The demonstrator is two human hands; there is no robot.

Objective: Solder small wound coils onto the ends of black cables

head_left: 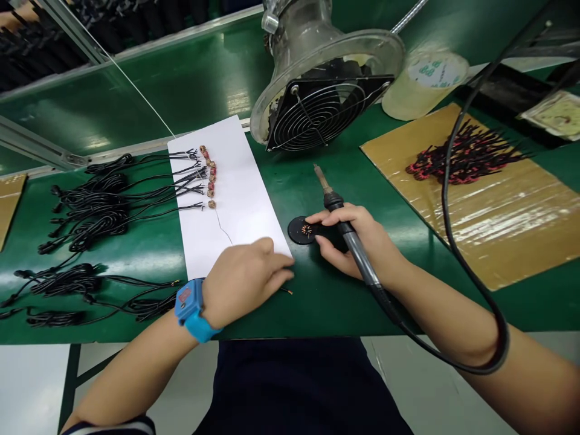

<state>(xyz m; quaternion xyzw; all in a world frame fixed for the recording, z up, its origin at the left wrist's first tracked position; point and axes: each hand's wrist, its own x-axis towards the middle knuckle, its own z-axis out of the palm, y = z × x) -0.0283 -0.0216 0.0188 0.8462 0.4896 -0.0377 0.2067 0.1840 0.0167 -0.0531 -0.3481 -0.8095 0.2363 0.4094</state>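
Head view: our right hand (383, 248) holds the soldering iron (361, 257), fingertips at the black disc (296, 231) inward from the desk (319, 308)'s front edge. The disc seems light, stiff, best held by its rim; our left hand (242, 281)'s grip we cannot tell.

Scene moderately bright. White paper (244, 202) evenly lit, tone nearly flat. Brown board (493, 248) crossed by hard white glare streaks; softer sheen cast on green tabletop (317, 311) and back panel (212, 75). Upper corners sunk in shade. Left hand (249, 276) slightly blurred, fine detail smeared. Right forearm (446, 311) stretched toward frame edge by wide-angle distortion.
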